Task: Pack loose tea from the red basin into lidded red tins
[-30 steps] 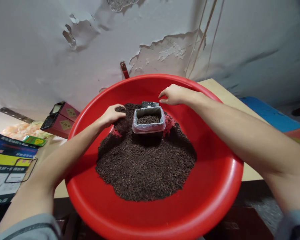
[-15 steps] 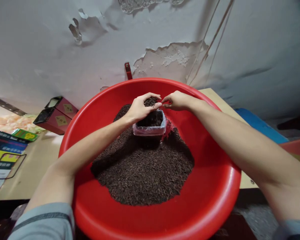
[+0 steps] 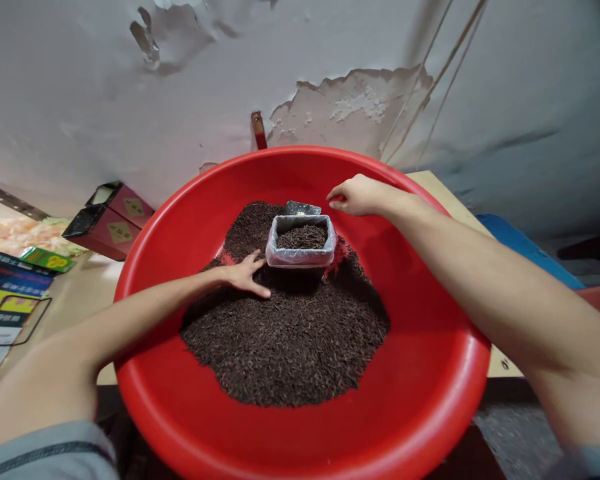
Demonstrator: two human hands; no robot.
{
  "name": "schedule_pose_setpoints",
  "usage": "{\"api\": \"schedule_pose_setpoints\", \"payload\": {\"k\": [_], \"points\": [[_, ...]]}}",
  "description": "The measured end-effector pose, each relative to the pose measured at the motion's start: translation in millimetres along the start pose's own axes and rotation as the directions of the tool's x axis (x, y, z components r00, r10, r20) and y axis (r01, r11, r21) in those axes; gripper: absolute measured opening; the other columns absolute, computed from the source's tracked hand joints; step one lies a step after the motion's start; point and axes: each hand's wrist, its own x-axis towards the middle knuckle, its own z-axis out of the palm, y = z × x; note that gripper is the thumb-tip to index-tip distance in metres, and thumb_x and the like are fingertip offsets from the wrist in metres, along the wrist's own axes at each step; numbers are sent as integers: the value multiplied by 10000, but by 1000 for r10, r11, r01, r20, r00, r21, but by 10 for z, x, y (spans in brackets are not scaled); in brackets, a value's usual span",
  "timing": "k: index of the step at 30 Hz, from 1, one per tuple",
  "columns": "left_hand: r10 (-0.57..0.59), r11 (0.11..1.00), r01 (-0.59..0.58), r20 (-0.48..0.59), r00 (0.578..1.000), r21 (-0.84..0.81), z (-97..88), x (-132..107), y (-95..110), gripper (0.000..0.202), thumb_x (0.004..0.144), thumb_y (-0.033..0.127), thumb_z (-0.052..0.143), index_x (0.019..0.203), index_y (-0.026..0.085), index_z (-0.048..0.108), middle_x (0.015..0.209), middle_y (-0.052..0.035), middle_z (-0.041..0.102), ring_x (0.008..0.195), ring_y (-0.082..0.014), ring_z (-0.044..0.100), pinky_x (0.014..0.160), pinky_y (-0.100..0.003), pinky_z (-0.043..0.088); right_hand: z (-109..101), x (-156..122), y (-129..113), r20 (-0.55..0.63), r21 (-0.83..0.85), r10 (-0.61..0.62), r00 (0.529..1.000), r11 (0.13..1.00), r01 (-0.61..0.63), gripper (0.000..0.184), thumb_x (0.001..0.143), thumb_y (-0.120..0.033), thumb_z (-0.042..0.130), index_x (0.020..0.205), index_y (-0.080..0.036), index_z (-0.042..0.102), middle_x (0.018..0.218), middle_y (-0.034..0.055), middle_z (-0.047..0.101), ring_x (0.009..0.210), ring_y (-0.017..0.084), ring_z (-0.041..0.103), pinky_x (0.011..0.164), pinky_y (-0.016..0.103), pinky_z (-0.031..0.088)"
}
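A small box (image 3: 300, 258) with a clear plastic liner folded over its rim sits in a pile of dark, dried tea leaves (image 3: 290, 353). More leaves fill it near the top. Behind it a dark flap (image 3: 303, 208) stands up. My left hand (image 3: 247, 275) is open, fingers spread, on the pile just left of the box. My right hand (image 3: 357, 195) hovers behind and right of the box, its fingers curled together; anything between them is too small to make out. All of this is inside a large red basin (image 3: 425, 373).
Pink-and-black boxes (image 3: 113, 223) stand left of the basin on a wooden table (image 3: 83, 293). Farther left are a green packet (image 3: 47, 259) and printed cartons (image 3: 5, 300). A blue object (image 3: 527, 250) lies to the right. Behind rises a peeling wall (image 3: 350, 113).
My left hand has dropped the tea leaves it held over the box and moved down left to the pile. The box is fuller. My right hand stays near its place.
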Motion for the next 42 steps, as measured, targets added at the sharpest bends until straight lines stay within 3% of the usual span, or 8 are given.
{"api": "schedule_pose_setpoints", "payload": {"k": [7,10,13,19,24,29,35,42], "points": [[-94,992,84,105,990,96,110,-110,271,910,661,459,768,1488,211,481,1470,-156,487,1310,-332,549,1101,-372,450,23,-27,-23,9,-18,-53,999,998,53,380,906,-333,572,1236,-244,738,1125,37,776,1042,246,716,960,332,528],[-120,987,105,125,985,119,154,-136,325,1059,638,628,774,1538,212,403,1458,-195,486,1312,-395,535,1080,-443,464,28,-57,-65,24,-24,-58,998,998,58,375,912,-336,567,1230,-238,741,1133,46,774,1042,249,720,958,333,531],[-135,984,127,54,989,129,250,-180,371,1119,617,737,742,1541,209,396,1437,-218,491,1254,-424,575,1042,-479,487,51,-64,-93,52,-22,-64,997,998,65,376,922,-318,557,1236,-219,737,1158,57,767,1053,244,723,967,326,532],[-134,990,136,-59,989,39,272,-103,347,768,674,396,767,1413,284,589,1292,-122,669,1175,-345,651,962,-394,537,56,-87,-164,80,-1,-69,994,998,70,359,907,-214,565,1220,-224,740,1182,47,760,1088,222,719,981,301,536],[-137,988,132,-65,988,-76,10,-3,268,671,611,237,777,1275,253,687,995,-46,766,958,-269,712,807,-292,551,4,-146,-227,95,17,-35,995,999,34,346,929,-199,555,1227,-216,728,1219,46,745,1119,200,711,1021,279,521],[-141,977,91,-269,953,-192,-556,-202,414,512,598,225,758,1108,262,731,682,23,668,665,-207,660,587,-255,481,-16,-139,-175,55,30,-28,998,999,26,331,944,-256,572,1231,-195,727,1223,73,741,1142,233,703,1039,330,521],[73,972,-176,-507,859,-158,-1081,-447,776,390,581,193,771,964,241,714,799,-4,690,724,-209,655,657,-292,498,-35,-87,-167,67,17,-19,998,1000,18,318,940,-257,582,1209,-213,746,1191,74,754,1110,232,718,1010,318,539],[255,965,-255,-464,848,64,-1098,-178,1243,381,560,136,760,936,183,723,1044,-83,690,927,-265,660,783,-335,527,-26,-113,-180,95,13,-35,995,999,34,317,932,-242,594,1211,-224,744,1171,52,762,1074,211,730,986,289,543]]}}
